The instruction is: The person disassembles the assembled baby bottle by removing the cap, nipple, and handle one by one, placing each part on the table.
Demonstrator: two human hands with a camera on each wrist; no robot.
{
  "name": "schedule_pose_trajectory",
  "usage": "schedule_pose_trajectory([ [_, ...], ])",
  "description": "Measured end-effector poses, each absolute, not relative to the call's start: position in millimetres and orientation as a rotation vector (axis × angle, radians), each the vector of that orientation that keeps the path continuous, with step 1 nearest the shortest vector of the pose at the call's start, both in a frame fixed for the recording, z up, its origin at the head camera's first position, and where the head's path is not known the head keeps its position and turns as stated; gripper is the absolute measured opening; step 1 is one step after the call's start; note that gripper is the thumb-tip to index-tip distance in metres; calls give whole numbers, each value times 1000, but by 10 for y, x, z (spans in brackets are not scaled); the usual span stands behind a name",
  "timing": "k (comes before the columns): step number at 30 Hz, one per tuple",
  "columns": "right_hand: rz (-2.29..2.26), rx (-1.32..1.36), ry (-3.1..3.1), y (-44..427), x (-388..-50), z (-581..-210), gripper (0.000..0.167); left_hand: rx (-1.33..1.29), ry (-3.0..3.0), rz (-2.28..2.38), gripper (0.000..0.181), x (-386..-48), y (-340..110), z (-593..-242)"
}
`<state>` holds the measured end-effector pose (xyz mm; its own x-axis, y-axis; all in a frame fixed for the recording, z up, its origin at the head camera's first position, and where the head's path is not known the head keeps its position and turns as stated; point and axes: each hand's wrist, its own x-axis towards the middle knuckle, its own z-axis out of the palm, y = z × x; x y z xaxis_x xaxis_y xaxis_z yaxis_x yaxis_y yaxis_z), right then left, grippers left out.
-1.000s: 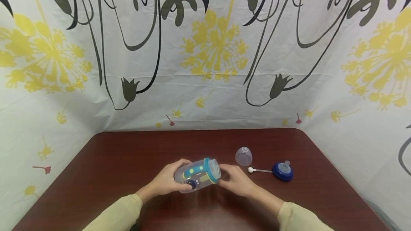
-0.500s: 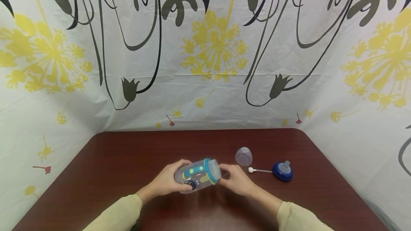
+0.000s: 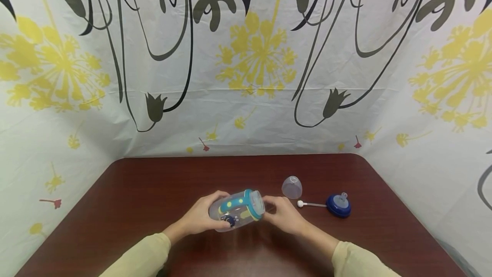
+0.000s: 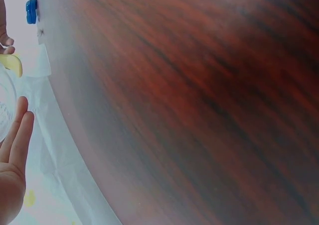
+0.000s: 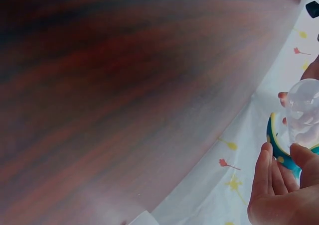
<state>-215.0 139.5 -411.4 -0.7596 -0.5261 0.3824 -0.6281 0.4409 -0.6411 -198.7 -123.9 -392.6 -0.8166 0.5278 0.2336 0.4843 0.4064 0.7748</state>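
Note:
A clear baby bottle (image 3: 234,215) with a teal, yellow-dotted band (image 3: 251,205) lies tilted in the air, its uncapped mouth pointing right. My left hand (image 3: 201,215) holds the base end, thumb along the near side. At the mouth end, my right hand (image 3: 282,216) pinches the band's rim; the right wrist view shows thumb and fingers on opposite sides of the teal band (image 5: 273,135). Only part of the bottle (image 4: 6,103) and left hand (image 4: 12,165) appears in the left wrist view.
On the dark red table (image 3: 165,183), a clear dome cover (image 3: 291,188) sits beyond my right hand. Farther right lies a blue cap with nipple (image 3: 338,205), a straw (image 3: 316,204) with a white ball end reaching left from it. Flower-printed cloth (image 3: 246,140) surrounds the table.

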Motion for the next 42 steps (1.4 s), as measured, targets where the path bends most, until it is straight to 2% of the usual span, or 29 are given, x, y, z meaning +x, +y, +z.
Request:
schedule_pose_trajectory([
  [6,1233,1022,-2552,1395,-2137,-4104,21,913,2583,1409,52,-1859,-1207,-3730],
  [42,1272,987,-2513,1529,-2162,-4122,17,963,2632,1402,54,-1855,-1220,-3751],
])
